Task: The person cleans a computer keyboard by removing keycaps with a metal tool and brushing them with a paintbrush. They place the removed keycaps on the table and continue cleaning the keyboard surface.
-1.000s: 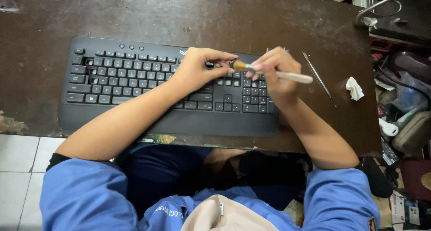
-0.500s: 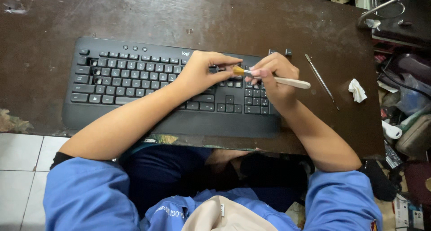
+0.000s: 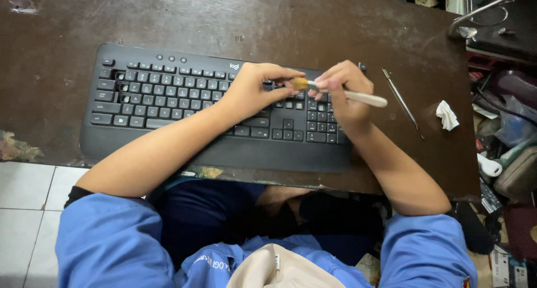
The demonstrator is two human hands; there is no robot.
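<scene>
Small brush (image 3: 341, 92) over keyboard (image 3: 168, 97), right part, bristles at the keys. Right hand (image 3: 341, 89) pinches brush handle. Left hand (image 3: 251, 89) fingers curled, resting on keys beside the bristles. Thin metal pick (image 3: 401, 102) and crumpled tissue (image 3: 446, 114) near counter (image 3: 279, 19) right edge.

Black keyboard (image 3: 184, 106) with white key legends; brush (image 3: 341, 93) with cream handle and tan bristles; dark brown, scuffed counter (image 3: 224, 19); white crumpled tissue (image 3: 447, 115); blue sleeves (image 3: 106, 237).
</scene>
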